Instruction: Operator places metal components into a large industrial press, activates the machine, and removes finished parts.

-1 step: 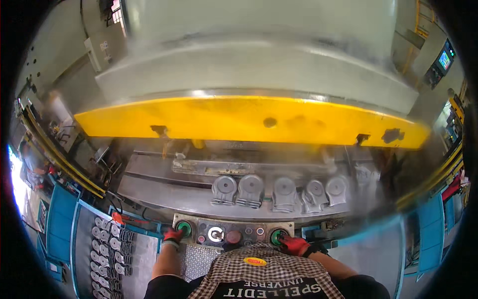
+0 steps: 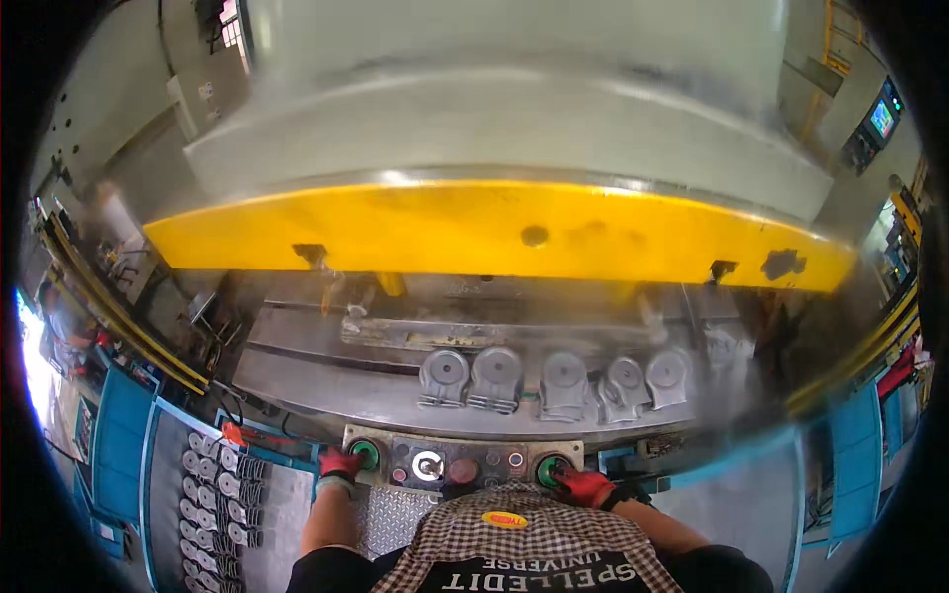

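Green buttons [image 2: 366,455], round, on scuffed panel [image 2: 473,448]

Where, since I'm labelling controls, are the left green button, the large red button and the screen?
Left green button [image 2: 366,454], head view: its face.
Large red button [image 2: 463,471], head view: its middle.
Screen [image 2: 882,119], head view: its lit display.

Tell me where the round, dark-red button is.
In the head view, the round, dark-red button sits centrally on the metal control panel, right of the silver round switch, between the red-gloved left hand and right hand.
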Motion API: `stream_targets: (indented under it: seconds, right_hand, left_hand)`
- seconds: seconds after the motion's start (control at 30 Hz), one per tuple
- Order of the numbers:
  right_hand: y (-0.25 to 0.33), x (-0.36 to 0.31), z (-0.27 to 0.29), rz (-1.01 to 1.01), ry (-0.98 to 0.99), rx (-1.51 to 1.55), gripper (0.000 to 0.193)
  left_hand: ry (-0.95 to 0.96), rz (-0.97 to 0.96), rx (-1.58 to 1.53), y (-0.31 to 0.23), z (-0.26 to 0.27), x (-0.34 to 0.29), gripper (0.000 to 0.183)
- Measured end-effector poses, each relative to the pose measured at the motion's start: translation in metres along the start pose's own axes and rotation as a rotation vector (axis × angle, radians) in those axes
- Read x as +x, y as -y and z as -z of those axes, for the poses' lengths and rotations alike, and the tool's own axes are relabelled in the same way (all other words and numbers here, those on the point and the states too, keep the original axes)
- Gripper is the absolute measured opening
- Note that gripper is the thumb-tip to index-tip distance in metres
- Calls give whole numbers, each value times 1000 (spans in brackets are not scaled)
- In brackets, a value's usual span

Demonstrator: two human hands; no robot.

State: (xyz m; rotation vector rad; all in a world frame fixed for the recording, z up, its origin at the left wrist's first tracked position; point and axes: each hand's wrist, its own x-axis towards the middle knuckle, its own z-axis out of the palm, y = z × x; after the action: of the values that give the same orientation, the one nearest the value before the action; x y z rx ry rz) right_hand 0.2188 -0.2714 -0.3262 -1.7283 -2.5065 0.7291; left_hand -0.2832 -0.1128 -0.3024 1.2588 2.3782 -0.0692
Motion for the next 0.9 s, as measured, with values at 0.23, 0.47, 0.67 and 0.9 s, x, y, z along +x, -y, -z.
stream_targets:
  seconds: [0.23,0.47,0.67,0.9]
  right_hand:
    - [32,0,43,-77,51,162,43]
    - [44,-15,47,-246,-323,375,41]
    - [29,-30,54,-690,-968,943,38]
    - [-35,14,119,-413,-1144,2014,56]
  left_hand:
    - [-587,-1030,-612,-236,162,-78,39]
    - [-584,-963,-48,-479,210,-94,83]
    - [-295,-887,18,-535,203,-92,94]
    - [496,-1054,-904,-497,264,-36,57]
